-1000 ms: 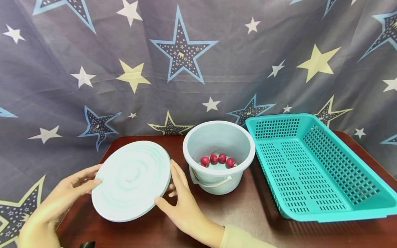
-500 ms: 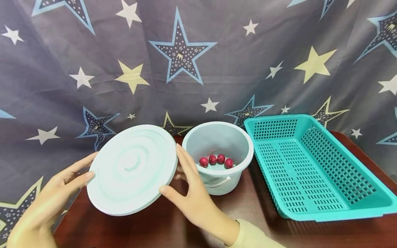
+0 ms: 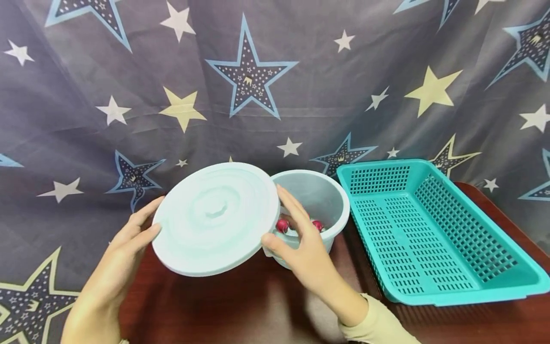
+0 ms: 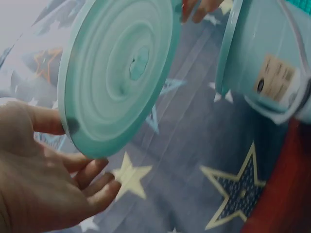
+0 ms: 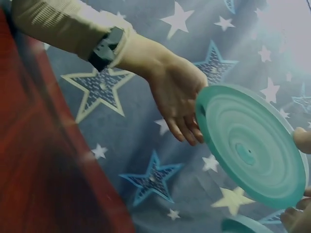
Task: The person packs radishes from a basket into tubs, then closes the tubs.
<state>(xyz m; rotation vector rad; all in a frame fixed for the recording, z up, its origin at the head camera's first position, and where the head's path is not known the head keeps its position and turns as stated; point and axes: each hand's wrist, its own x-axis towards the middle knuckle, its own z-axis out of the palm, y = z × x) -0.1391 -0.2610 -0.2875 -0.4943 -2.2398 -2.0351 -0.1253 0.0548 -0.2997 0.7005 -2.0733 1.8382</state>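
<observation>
A pale round lid with a raised grip in its centre is held tilted in the air by both hands. My left hand pinches its left edge, thumb on top and fingers beneath. At the opposite edge my right hand grips it the same way. The lid's ringed underside shows in the left wrist view. Just right of the lid stands a pale bucket, partly covered from view by the lid and right hand. Inside it lie red radishes, some hidden.
A turquoise slotted basket stands right of the bucket on the dark red-brown table. Behind the table hangs a grey cloth with stars. The bucket has a wire-like handle and a label on its side.
Both hands have raised the lid and carried it rightward, so it now overlaps the bucket's left side in the head view. Bucket and basket have stayed in place.
</observation>
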